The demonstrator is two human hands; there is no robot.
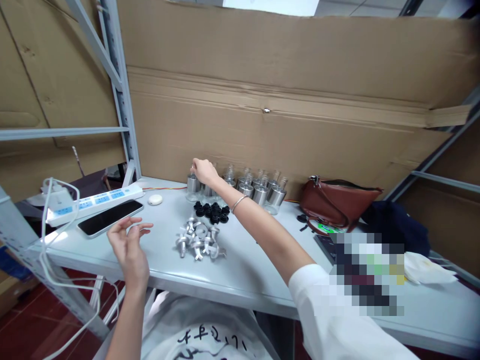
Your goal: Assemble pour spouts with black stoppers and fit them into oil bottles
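Cardboard sheeting (210, 117) backs the head view towards twelve o'clock, with a grey metal post (125, 95) at ten. Taking the picture's middle as the dial's centre, the leftmost glass bottle (193, 186) with a silver band stands near nine o'clock on the pale bench (251, 265). The right hand (205, 171) reaches over to it, its fingers apparently pinching the neck; the exact contact is too small to make out. At eight, the left hand (130, 250) is bare, palm up, fingers apart and loosely curled.

Handling it well probably means a light but firm hold on the neck, keeping the bottle upright, and a clear path for the forearm, which passes close over the other bottles (260, 194) near the centre. The free hand could steady the glass body.

Between seven and eight lie black caps (214, 212) and, nearer the bench's front edge, a heap of silver fittings (198, 240). The bench has a smooth, slightly shiny top. Around nine rest a phone (112, 217) and a power strip (99, 201); just past three sits a brown bag (337, 200).
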